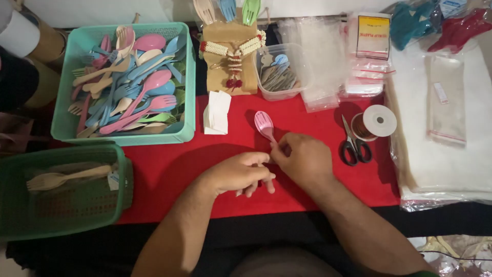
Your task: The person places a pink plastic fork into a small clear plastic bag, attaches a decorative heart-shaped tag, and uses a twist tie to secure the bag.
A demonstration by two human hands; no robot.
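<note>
Pink spoon [265, 124] pinched in right hand [302, 159] fingers; left hand [240, 173] fingers curled, touching handle

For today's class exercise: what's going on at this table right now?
A person sits at a red cloth, both hands together over it. The right hand pinches a pink spoon by its handle; the left hand meets it there. A teal basket of coloured cutlery sits at upper left, scissors to the right.

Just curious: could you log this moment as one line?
right hand: holds pink spoon | left hand: touching right hand | scissors: idle on red cloth
</note>
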